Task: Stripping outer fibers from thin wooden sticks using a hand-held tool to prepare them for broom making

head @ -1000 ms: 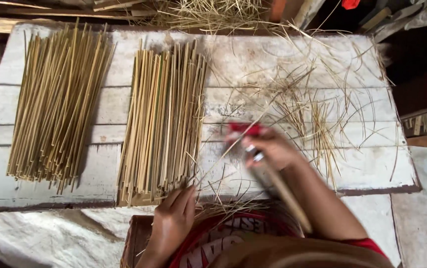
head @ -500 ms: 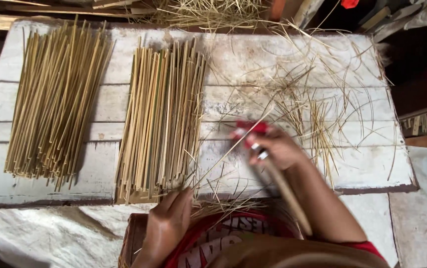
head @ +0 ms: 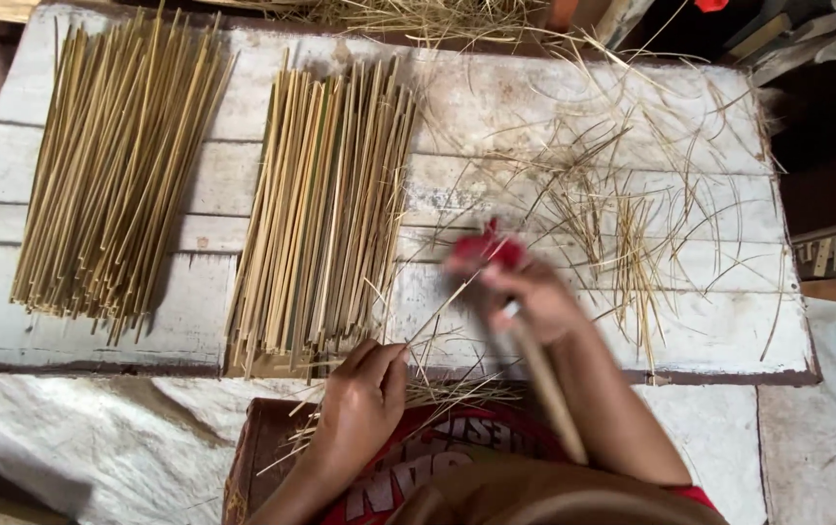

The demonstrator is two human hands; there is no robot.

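The right hand (head: 525, 292) is blurry — curled tight around a long wooden handle (head: 546, 389). The left hand (head: 364, 399) pinches one thin strip (head: 442, 309) at the tabletop (head: 573, 107) edge, just below the middle stick pile (head: 325, 214). Another pile (head: 116, 165) lies left — loose scraps (head: 632, 214) right.

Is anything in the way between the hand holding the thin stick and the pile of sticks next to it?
Nothing visible. The left hand pinches a thin strip right by the near end of the middle bundle of sticks, with only a few loose shavings lying about on the white board.
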